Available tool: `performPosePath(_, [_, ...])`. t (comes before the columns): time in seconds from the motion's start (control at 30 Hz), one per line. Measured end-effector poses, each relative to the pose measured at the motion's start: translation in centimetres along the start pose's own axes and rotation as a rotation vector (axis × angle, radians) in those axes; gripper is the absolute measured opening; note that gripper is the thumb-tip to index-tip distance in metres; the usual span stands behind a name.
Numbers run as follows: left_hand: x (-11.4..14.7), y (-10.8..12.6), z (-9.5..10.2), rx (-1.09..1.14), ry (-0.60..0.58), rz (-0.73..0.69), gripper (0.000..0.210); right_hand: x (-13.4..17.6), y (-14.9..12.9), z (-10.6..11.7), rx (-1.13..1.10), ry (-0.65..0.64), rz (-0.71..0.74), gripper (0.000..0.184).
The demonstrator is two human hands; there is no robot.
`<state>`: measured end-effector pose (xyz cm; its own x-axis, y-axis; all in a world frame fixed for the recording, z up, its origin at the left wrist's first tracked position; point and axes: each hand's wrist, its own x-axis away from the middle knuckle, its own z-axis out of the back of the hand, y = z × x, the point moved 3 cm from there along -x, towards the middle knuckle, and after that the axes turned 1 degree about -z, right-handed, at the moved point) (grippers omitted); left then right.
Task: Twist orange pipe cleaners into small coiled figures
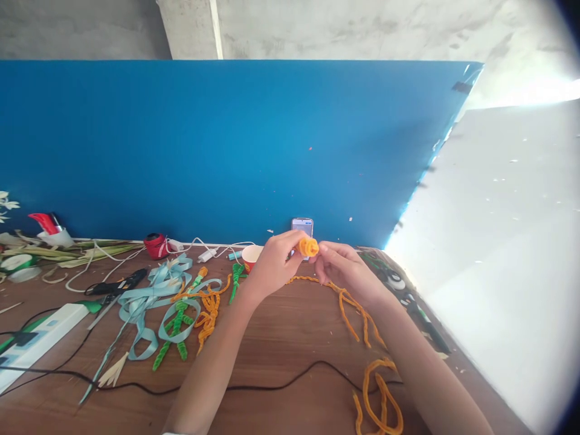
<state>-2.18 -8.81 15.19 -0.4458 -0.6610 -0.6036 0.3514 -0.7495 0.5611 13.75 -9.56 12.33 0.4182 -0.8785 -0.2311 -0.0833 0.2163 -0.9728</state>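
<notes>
Over the far middle of the table, my left hand (281,261) is closed around a bundled orange pipe cleaner (309,247), whose coiled end shows past the fingers. My right hand (341,266) comes in from the other side, its thumb and fingertips pinched at the edge of the orange coil. From under the hands a twisted orange strand (347,296) trails to the right and splits into loose ends. Another loop of orange pipe cleaner (383,399) lies by my right forearm. Behind the hands leans a phone (302,225), partly hidden, beside a paper cup (251,256).
Left on the brown table (290,362) lie a light-blue ribbon (145,302), green twisted pipe cleaners (176,329) and orange ones (208,311). A white power strip (49,338) sits farther left. A black cable (272,386) crosses the front. A blue panel (226,151) stands behind.
</notes>
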Motion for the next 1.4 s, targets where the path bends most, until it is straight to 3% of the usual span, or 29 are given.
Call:
performPosePath(0.17, [-0.1, -0.6, 0.3, -0.359, -0.066, -0.254, 0.028, -0.7, 1.4, 0.7, -0.224, -0.121, -0.172, 0.033])
performPosePath(0.3, [0.0, -0.2, 0.4, -0.344, -0.076, -0.298, 0.025, -0.8, 2.0, 0.7, -0.352, -0.229, -0.253, 0.029])
performPosePath(0.4, [0.1, 0.4, 0.4, -0.328, -0.074, -0.322, 0.025, -0.6, 2.0, 0.6, -0.33, -0.279, -0.236, 0.032])
performPosePath(0.57, [0.2, 0.5, -0.2, -0.472, -0.048, -0.241, 0.022, -0.1, 0.5, 0.9, 0.045, -0.062, 0.021, 0.038])
performPosePath(0.77, [0.5, 0.7, -1.4, -0.402, 0.012, 0.036, 0.015, 1.0, -1.2, 1.0, 0.807, 0.117, 0.404, 0.031])
performPosePath(0.87, [0.5, 0.5, -1.5, -0.305, 0.005, 0.185, 0.016, 1.0, -1.2, 0.8, 1.161, 0.144, 0.649, 0.026])
performPosePath(0.97, [0.4, -0.5, -1.6, -0.149, -0.022, 0.306, 0.023, 0.5, -0.6, 0.7, 1.304, 0.097, 0.723, 0.027])
performPosePath(1.07, [0.1, -1.3, -1.8, -0.017, -0.014, 0.299, 0.024, -0.1, -0.4, 1.1, 1.131, 0.133, 0.598, 0.027])
performPosePath(1.2, [-0.2, -1.5, -1.6, 0.024, 0.0, 0.197, 0.021, -0.5, 0.0, 1.8, 0.543, 0.167, 0.245, 0.027])
performPosePath(1.3, [-0.3, -1.4, -1.3, -0.108, 0.014, 0.08, 0.014, -0.5, 0.4, 1.9, 0.121, 0.14, 0.043, 0.033])
performPosePath(1.4, [-0.3, -1.2, -1.2, -0.345, 0.031, -0.102, 0.016, -0.5, 0.6, 1.7, -0.13, 0.122, -0.109, 0.034])
